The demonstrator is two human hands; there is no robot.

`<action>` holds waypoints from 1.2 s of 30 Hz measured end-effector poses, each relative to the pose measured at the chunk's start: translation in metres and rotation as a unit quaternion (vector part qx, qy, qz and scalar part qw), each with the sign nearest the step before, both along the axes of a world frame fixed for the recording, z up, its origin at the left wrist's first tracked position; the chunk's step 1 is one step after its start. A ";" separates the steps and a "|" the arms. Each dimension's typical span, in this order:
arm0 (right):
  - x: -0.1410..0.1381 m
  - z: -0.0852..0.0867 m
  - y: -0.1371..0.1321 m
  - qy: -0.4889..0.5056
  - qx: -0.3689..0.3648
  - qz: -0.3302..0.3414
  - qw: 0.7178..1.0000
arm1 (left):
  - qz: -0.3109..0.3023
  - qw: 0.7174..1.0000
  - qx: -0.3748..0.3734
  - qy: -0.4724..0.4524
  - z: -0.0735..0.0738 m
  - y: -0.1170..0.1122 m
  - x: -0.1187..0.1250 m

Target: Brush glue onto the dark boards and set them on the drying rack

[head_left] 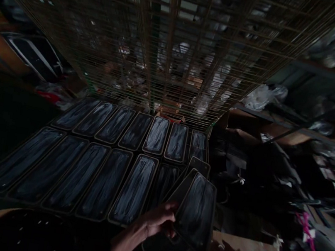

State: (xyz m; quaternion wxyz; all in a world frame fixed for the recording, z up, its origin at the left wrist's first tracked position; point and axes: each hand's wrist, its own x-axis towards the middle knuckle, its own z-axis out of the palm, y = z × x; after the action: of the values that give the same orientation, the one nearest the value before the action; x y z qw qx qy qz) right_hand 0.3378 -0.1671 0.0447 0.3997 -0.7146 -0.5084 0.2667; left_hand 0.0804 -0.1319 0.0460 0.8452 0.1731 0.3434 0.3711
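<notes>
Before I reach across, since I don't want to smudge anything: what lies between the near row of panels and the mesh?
In the head view, a far row of streaked panels lies between the near row and the mesh.

Very dim — corners near black, edges stretched — right side smeared.

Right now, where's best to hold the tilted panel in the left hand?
I'd hold the panel by its long edges, one hand from each side: it's a flat rectangle, tilted, the left hand grips its left edge, and most of its right edge shows.
</notes>
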 end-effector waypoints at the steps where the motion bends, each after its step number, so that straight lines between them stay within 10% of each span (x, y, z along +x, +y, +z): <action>1: 0.004 -0.005 0.000 -0.006 -0.008 -0.018 1.000 | -0.003 1.000 0.019 -0.012 0.010 0.004 -0.001; 9: 0.039 -0.014 0.057 -0.193 -0.070 0.028 0.978 | 0.010 0.992 0.123 0.016 0.080 0.040 -0.005; 22: -0.030 -0.058 0.297 -0.250 0.138 0.234 0.929 | 0.212 0.939 0.211 0.168 0.105 0.110 -0.047; 36: -0.022 -0.080 0.276 -0.282 0.162 0.308 0.894 | 0.251 0.929 0.220 0.158 0.088 0.192 -0.030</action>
State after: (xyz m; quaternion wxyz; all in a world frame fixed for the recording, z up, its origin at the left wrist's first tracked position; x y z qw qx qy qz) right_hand 0.3156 0.1093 -0.0349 0.2474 -0.4929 -0.8305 0.0780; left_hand 0.0505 0.0597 0.1337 0.5997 0.3189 0.4150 0.6053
